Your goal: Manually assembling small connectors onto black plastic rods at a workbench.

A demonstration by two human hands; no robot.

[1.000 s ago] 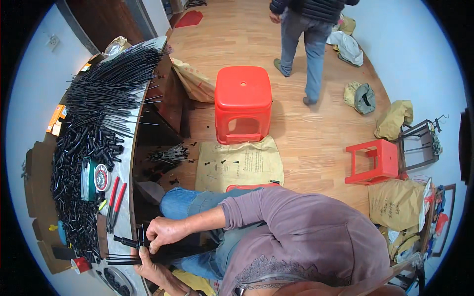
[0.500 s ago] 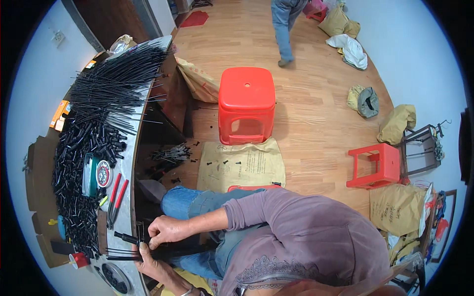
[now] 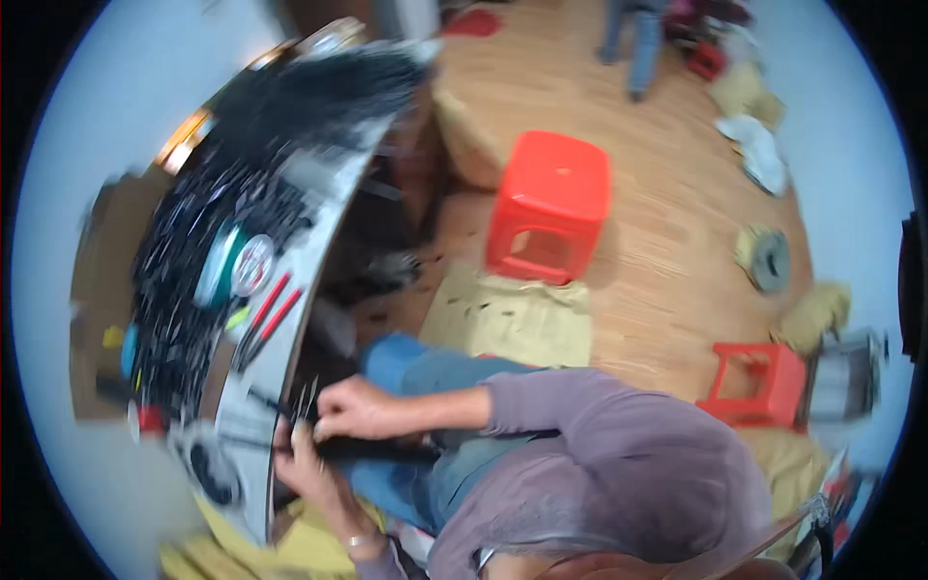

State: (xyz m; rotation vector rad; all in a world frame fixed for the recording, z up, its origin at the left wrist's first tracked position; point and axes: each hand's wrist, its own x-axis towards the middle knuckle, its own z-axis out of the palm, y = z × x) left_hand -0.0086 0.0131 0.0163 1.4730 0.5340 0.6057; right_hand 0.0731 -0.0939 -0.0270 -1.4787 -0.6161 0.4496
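At the table's near edge, my two hands are close together, blurred by motion. My left hand [image 3: 305, 466], with a bracelet on its wrist, is closed on thin black rods [image 3: 244, 441] that stick out over the tabletop. Right beside it, my right hand [image 3: 358, 410] has its fingers pinched by the left thumb; what they hold is hidden. A short black tube-like piece [image 3: 267, 398] juts out by the fingers, and some thin upright strands [image 3: 305, 394] show between it and my right hand.
On the table [image 3: 324, 227] lie red-handled pliers [image 3: 274, 319], a round white tub [image 3: 253, 266], a heap of black parts [image 3: 179, 275] and a pile of long black rods [image 3: 314, 101]. Red stools [image 3: 556, 184] and a flattened sack [image 3: 512, 319] are on the floor. A person [image 3: 633, 48] is at the back.
My view has turned, so the table, stools and hands sit further right and look smeared. Both hands remain together at the rods. The person at the back has moved farther off.
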